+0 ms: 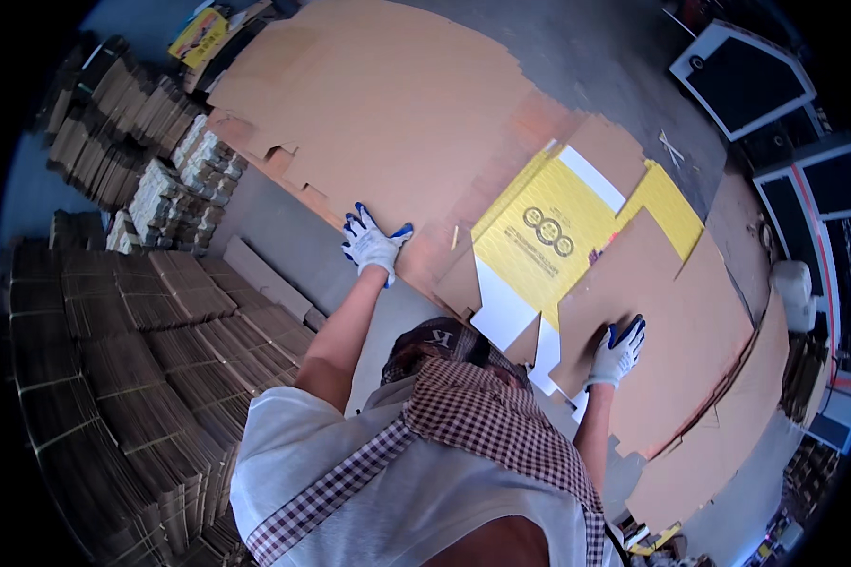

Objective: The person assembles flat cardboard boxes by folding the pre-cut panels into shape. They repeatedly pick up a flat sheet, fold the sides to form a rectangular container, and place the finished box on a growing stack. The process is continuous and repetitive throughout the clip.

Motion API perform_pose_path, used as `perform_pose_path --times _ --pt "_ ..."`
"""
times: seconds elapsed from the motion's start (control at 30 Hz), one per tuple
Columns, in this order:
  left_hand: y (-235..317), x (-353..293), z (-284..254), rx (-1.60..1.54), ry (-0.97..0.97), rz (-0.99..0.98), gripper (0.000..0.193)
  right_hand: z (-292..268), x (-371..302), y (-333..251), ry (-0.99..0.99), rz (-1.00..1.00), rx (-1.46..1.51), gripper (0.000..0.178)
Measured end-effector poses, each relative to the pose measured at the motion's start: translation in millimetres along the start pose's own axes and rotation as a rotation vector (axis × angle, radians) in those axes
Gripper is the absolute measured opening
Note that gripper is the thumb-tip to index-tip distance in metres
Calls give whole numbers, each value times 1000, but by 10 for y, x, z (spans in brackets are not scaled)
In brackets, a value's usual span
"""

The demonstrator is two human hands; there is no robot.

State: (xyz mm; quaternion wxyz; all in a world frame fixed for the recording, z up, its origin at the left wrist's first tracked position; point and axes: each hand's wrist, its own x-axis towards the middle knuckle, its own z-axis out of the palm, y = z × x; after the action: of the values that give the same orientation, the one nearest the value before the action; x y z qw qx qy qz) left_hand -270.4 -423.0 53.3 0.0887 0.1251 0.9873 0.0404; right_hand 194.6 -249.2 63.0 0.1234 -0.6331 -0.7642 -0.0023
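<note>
My left hand [373,248], in a white glove with blue fingertips, lies with spread fingers on the near edge of a large brown cardboard sheet [369,104]. To the right, my right hand [618,352], gloved alike, rests with fingers stretched out on another brown cardboard sheet [667,312]. Between the two hands lies a flattened yellow and white printed carton [529,231], partly covered by the right-hand sheet. Neither hand has anything in its grip. The palms' undersides are hidden.
Tied bundles of flat cardboard [142,369] stand stacked at my left. Farther left are more brown stacks [113,142] and a pale stack [184,180]. White-framed dark panels [747,80] stand at the far right. Another cardboard sheet [719,444] lies at the lower right.
</note>
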Motion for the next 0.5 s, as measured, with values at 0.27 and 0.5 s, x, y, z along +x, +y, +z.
perform_pose_path --times 0.27,0.5 --pt "-174 -62 188 124 131 128 85 -10 -271 715 -214 323 -237 66" --pt "54 -272 151 111 111 67 114 -112 -292 859 -212 324 -180 64"
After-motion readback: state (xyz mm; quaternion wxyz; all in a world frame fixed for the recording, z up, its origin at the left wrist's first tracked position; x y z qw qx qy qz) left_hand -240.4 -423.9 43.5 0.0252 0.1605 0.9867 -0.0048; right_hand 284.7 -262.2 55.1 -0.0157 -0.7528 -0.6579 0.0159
